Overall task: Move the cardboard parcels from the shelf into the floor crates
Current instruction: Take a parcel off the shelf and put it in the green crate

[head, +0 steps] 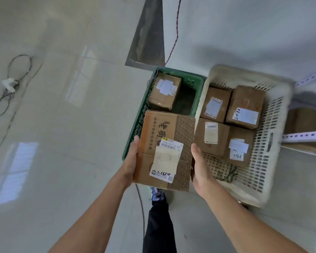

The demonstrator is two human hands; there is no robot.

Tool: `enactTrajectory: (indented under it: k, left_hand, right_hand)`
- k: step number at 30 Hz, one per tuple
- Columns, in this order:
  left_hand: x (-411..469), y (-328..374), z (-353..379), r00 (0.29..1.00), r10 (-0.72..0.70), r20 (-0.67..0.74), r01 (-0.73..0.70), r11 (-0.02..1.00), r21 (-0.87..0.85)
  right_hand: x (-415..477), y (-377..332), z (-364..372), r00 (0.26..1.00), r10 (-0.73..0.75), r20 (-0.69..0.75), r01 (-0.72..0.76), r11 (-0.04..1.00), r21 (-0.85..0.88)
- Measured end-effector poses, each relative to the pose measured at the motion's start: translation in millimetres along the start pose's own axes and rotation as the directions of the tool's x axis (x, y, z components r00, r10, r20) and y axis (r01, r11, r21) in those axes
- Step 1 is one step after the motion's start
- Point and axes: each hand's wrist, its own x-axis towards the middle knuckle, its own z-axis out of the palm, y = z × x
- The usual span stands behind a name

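Note:
I hold a large flat cardboard parcel (165,143) with white labels between both hands, above the near end of the green crate (194,84). My left hand (130,161) grips its left edge, thumb on top. My right hand (200,165) clasps its right edge. One small parcel (165,91) lies at the far end of the green crate. The white crate (274,136) to the right holds several labelled parcels (244,106).
A metal shelf (305,136) with more cardboard stands at the far right. A red cord (176,30) hangs down the wall behind the crates. Loose wire (11,88) lies on the tiled floor at left. My leg and shoe (158,196) are below the parcel.

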Motion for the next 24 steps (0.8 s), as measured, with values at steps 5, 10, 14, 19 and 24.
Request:
enactTrajectory:
  k: [5,10,14,19,24]
  left_hand:
    - [103,-25,-54,0.997,-0.008,-0.078,0.015,0.995,0.096]
    - [185,-60,-78,0.996,-0.060,-0.069,0.074,0.974,0.212]
    - [235,-78,-83,0.994,-0.090,-0.062,0.101,0.970,0.220]
    - [275,-89,-88,0.993,-0.104,-0.062,0.117,0.961,0.253]
    - [300,-98,-93,0.988,-0.113,-0.100,0.141,0.929,0.341]
  right_hand:
    - [99,40,46,0.996,0.056,-0.068,-0.053,0.998,0.037]
    - [174,81,64,0.984,0.146,-0.098,-0.142,0.989,0.049]
    - [216,102,72,0.977,0.171,-0.131,-0.166,0.985,0.045]
    - [261,112,79,0.967,0.215,-0.136,-0.209,0.976,0.058]
    - [291,126,87,0.955,0.258,-0.146,-0.252,0.966,0.058]
